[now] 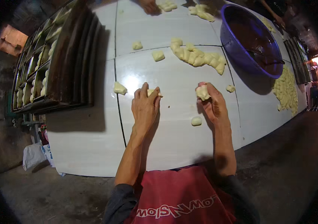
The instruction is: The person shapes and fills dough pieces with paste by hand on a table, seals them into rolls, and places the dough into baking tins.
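My left hand [144,106] is closed around a pale dough piece [154,92] on the white tabletop, partly hidden by the fingers. My right hand [215,103] grips another dough piece [203,93] between thumb and fingers, a little above the table. Just below the right hand sits a small rounded dough piece [196,121], with a smaller dough scrap [230,88] to its right. One loose dough lump [120,88] rests left of my left hand. Farther off are two more lumps and a long row of joined dough pieces [198,58].
A purple basin [224,28] with a brown mass and a dark utensil stands at the far right. Many dough pieces [286,89] spread beside it. Stacked dark trays [63,71] holding dough stand at left. Another person's hand [149,6] works at the far edge.
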